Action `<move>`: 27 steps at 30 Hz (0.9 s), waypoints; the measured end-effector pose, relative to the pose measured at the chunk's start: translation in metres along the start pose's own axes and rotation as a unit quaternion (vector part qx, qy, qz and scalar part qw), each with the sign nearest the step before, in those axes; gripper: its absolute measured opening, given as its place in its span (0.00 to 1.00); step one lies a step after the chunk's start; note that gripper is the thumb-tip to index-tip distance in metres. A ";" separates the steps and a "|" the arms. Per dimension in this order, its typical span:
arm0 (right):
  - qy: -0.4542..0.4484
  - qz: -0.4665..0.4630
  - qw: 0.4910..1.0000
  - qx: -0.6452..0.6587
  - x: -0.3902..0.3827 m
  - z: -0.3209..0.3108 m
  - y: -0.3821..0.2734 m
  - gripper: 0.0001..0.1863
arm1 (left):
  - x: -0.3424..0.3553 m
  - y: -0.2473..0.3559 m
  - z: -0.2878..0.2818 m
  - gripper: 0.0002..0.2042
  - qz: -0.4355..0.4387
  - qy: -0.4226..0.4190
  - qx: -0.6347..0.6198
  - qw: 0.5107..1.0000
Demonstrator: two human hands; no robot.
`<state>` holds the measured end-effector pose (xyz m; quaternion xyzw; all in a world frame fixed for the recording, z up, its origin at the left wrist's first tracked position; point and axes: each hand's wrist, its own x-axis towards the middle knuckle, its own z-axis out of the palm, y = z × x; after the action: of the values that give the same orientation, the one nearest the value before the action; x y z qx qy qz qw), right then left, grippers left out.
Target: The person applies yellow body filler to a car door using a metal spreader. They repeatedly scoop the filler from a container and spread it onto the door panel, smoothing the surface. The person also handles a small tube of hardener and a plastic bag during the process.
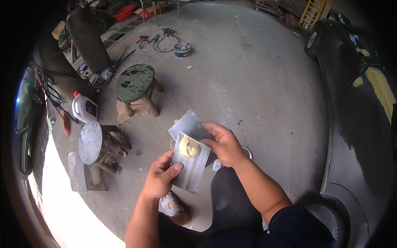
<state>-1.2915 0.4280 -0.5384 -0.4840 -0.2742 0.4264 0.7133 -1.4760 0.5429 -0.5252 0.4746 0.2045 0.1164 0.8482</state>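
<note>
My left hand (160,177) is closed on a flat rectangular putty spreader (191,175), its thumb pressed on the upper face. A mound of pale yellow filler paste (189,148) sits near that spreader's far end. A second flat spreader (189,123), greyish and semi-clear, is pinched in my right hand (223,142) between thumb and fingers. The two sheets overlap, with the left one on top at the overlap; whether they touch I cannot tell. Both are held above my knees.
A dark car (343,103) with yellow filler patches (379,90) stands at right. On the left are a green stool (134,82), a grey-topped stool (91,142), a white jug (85,108) and a gas cylinder (84,37). A tin (182,50) and hoses (163,43) lie farther off.
</note>
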 end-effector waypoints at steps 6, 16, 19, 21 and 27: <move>0.110 0.048 0.989 0.084 -0.015 -0.060 0.022 0.11 | 0.011 -0.014 0.018 0.21 0.048 0.029 -0.036 0.998; 0.384 0.245 0.775 -0.438 -0.129 -0.278 0.184 0.20 | 0.001 0.010 -0.019 0.20 0.057 0.130 0.080 0.987; 0.454 0.298 0.719 -0.435 -0.155 -0.293 0.220 0.17 | 0.002 0.016 -0.014 0.20 0.061 0.142 0.071 0.985; 0.440 0.284 0.709 -0.472 -0.173 -0.307 0.243 0.16 | 0.001 0.014 -0.025 0.19 0.075 0.127 0.076 0.986; 0.411 0.306 0.736 -0.443 -0.187 -0.299 0.231 0.15 | -0.004 -0.001 -0.061 0.24 0.106 0.142 0.077 0.981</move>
<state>-1.2209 0.1670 -0.8625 -0.9311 0.0506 0.2117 0.2928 -1.5071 0.5872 -0.5532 0.5358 0.2799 0.2563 0.7542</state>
